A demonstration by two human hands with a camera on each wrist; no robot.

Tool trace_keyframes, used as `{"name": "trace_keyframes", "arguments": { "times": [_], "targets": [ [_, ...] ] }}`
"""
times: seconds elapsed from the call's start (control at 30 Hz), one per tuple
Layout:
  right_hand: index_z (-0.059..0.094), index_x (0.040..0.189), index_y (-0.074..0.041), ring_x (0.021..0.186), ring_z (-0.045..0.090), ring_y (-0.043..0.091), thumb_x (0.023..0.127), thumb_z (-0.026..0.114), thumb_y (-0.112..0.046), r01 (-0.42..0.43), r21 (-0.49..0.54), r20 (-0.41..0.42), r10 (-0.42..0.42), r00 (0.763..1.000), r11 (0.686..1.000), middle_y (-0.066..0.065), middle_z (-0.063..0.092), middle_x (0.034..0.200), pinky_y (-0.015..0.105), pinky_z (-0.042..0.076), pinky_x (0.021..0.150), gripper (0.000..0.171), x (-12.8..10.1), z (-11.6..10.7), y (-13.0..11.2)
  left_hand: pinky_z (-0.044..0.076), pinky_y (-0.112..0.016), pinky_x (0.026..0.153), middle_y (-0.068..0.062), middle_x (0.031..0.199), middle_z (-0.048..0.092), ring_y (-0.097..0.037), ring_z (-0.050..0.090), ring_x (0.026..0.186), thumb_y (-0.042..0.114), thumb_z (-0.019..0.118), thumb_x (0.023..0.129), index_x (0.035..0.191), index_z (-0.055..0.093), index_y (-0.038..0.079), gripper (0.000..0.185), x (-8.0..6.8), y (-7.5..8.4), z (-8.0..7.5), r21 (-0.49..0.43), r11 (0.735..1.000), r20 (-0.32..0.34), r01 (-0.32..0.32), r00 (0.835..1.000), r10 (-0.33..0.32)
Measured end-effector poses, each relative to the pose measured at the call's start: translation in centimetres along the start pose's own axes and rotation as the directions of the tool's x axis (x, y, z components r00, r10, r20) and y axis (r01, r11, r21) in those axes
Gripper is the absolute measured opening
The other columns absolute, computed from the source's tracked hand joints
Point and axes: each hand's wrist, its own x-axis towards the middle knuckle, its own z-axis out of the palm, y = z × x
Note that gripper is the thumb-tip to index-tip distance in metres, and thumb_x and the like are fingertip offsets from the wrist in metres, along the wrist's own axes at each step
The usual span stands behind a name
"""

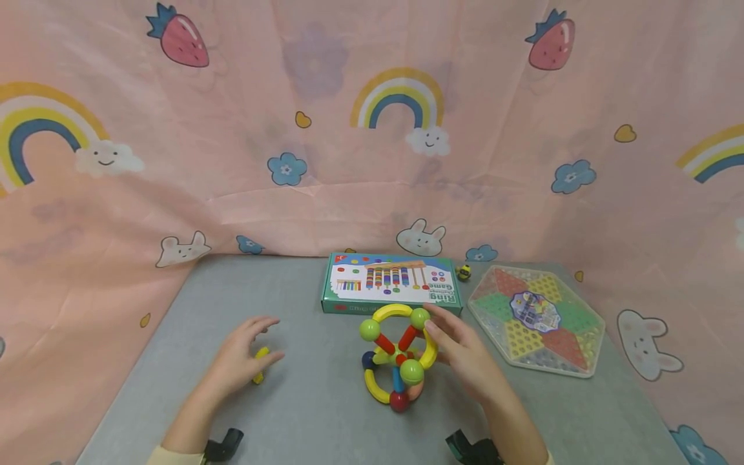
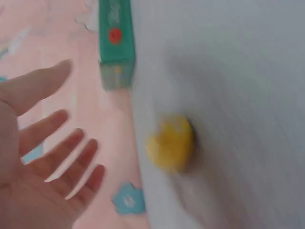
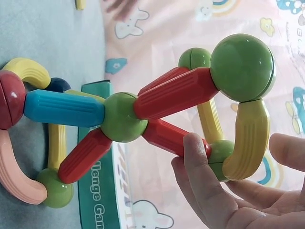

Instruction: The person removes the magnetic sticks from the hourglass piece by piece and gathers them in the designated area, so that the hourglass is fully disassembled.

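Observation:
A magnetic ball-and-stick toy [image 1: 398, 357] stands upright at the front middle of the table, with green, red and dark blue balls joined by straight and curved sticks. My right hand [image 1: 465, 349] holds its upper right side; in the right wrist view the fingers [image 3: 202, 183] curl round a green ball [image 3: 222, 157] beside a yellow curved stick [image 3: 249, 138]. To the left, my left hand [image 1: 239, 355] hovers with fingers spread and nothing in them. A short yellow piece [image 1: 261, 365] lies just beyond its palm, blurred in the left wrist view.
Behind the toy lies a green-edged Ring game box [image 1: 392, 281]. A small yellow-and-black figure [image 1: 464, 272] sits at that box's right corner. Further right is a hexagonal board-game case [image 1: 537, 321]. A pink patterned cloth [image 1: 372, 194] hangs along the table's back edge.

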Motion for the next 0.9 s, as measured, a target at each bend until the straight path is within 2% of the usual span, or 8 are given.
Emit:
{"name": "trace_keyframes", "arguments": {
  "times": [0.07, 0.13, 0.2, 0.27, 0.43, 0.57, 0.7, 0.9],
  "targets": [
    [0.044, 0.151, -0.022, 0.135, 0.050, 0.035, 0.104, 0.054, -0.038, 0.004, -0.002, 0.002, -0.004, 1.000, 1.000, 0.016, 0.046, 0.152, 0.048, 0.055, 0.097, 0.050, 0.0, 0.0, 0.0, 0.055, -0.047, 0.087, -0.007, 0.130, 0.063, -0.023, 0.064, 0.106, 0.014, 0.087, 0.078, 0.135, 0.062, 0.013, 0.062, 0.3, 1.4, 0.3, -0.017, 0.996, -0.067, -0.089, 0.994, 0.088],
    [0.045, 0.151, -0.023, 0.137, 0.048, 0.036, 0.104, 0.054, -0.038, 0.012, -0.004, 0.004, -0.012, 1.000, 1.000, 0.016, 0.045, 0.153, 0.050, 0.054, 0.097, 0.050, 0.0, 0.1, 0.1, 0.057, -0.040, 0.083, -0.004, 0.128, 0.063, -0.018, 0.065, 0.099, 0.011, 0.088, 0.077, 0.136, 0.062, 0.016, 0.065, 0.7, 2.9, 0.7, -0.060, 0.982, -0.119, -0.179, 0.978, 0.171],
    [0.045, 0.151, -0.025, 0.138, 0.046, 0.037, 0.104, 0.054, -0.038, 0.019, -0.001, 0.007, -0.019, 1.000, 1.000, 0.016, 0.044, 0.154, 0.051, 0.053, 0.098, 0.049, 0.0, 0.1, 0.2, 0.058, -0.034, 0.079, -0.002, 0.129, 0.061, -0.015, 0.066, 0.095, 0.009, 0.088, 0.077, 0.138, 0.060, 0.018, 0.067, 0.9, 4.3, 1.2, -0.123, 0.961, -0.147, -0.250, 0.962, 0.231],
    [0.045, 0.151, -0.025, 0.139, 0.045, 0.038, 0.104, 0.054, -0.038, 0.025, 0.000, 0.011, -0.025, 1.000, 1.000, 0.016, 0.043, 0.154, 0.053, 0.053, 0.098, 0.049, 0.1, 0.1, 0.2, 0.058, -0.031, 0.077, -0.002, 0.131, 0.058, -0.014, 0.066, 0.091, 0.008, 0.086, 0.078, 0.139, 0.059, 0.020, 0.068, 1.2, 5.8, 1.8, -0.206, 0.935, -0.147, -0.290, 0.953, 0.263],
    [0.045, 0.151, -0.024, 0.137, 0.048, 0.038, 0.104, 0.054, -0.038, 0.024, 0.000, 0.011, -0.024, 1.000, 1.000, 0.017, 0.044, 0.153, 0.051, 0.054, 0.096, 0.050, 0.1, 0.1, 0.3, 0.058, -0.031, 0.078, 0.000, 0.138, 0.053, -0.010, 0.067, 0.092, 0.012, 0.083, 0.083, 0.142, 0.056, 0.024, 0.066, 2.1, 9.6, 3.4, -0.318, 0.898, -0.059, -0.305, 0.951, 0.302],
    [0.044, 0.152, -0.023, 0.133, 0.053, 0.038, 0.104, 0.054, -0.036, 0.018, 0.012, 0.011, -0.019, 1.000, 1.000, 0.018, 0.045, 0.152, 0.050, 0.055, 0.095, 0.050, 0.1, 0.0, 0.4, 0.058, -0.032, 0.082, 0.002, 0.138, 0.052, -0.011, 0.065, 0.100, 0.013, 0.082, 0.084, 0.138, 0.059, 0.024, 0.060, 3.1, 12.0, 4.5, -0.275, 0.903, 0.007, -0.331, 0.938, 0.346],
    [0.044, 0.152, -0.023, 0.132, 0.054, 0.040, 0.104, 0.054, -0.035, 0.018, 0.012, 0.008, -0.018, 1.000, 1.000, 0.019, 0.045, 0.152, 0.051, 0.055, 0.094, 0.050, 0.1, 0.1, 0.5, 0.057, -0.028, 0.082, 0.001, 0.129, 0.056, -0.012, 0.061, 0.103, 0.007, 0.080, 0.082, 0.126, 0.066, 0.019, 0.048, 3.9, 13.2, 5.5, -0.211, 0.910, -0.002, -0.357, 0.931, 0.365],
    [0.045, 0.151, -0.025, 0.132, 0.054, 0.039, 0.104, 0.054, -0.038, 0.017, 0.005, 0.007, -0.017, 1.000, 1.000, 0.019, 0.045, 0.152, 0.050, 0.056, 0.094, 0.050, 0.2, 0.3, 0.4, 0.058, -0.030, 0.079, 0.003, 0.114, 0.060, -0.011, 0.059, 0.097, 0.003, 0.079, 0.080, 0.111, 0.069, 0.018, 0.036, 4.5, 13.4, 6.2, -0.192, 0.915, -0.027, -0.353, 0.934, 0.355]
  ]
}}
